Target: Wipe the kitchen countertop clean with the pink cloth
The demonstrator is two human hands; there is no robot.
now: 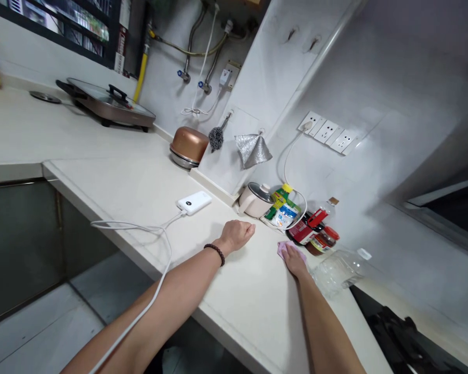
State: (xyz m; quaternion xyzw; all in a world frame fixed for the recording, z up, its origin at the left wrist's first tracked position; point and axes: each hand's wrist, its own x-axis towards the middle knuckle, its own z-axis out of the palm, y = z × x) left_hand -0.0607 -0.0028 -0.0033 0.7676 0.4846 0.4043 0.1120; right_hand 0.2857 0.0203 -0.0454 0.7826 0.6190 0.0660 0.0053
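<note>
My left hand (237,235) is curled into a fist over the pale countertop (249,306), with nothing showing in it. A dark bead bracelet (215,253) circles that wrist. My right hand (295,261) presses a pink cloth (283,248) against the counter, its fingers on top of the fabric. Just beyond the cloth stand a dark bottle with a red label (302,232) and a red-lidded jar (323,242). To the right of my right hand is a large clear plastic bottle (339,270).
A white power bank (194,202) with a cable lies left of my fist. Along the wall are a small lidded pot (253,201), several packets (284,212) and a copper-coloured bowl (190,144). An electric pan (109,104) sits farther back. A black stove (398,332) borders the right.
</note>
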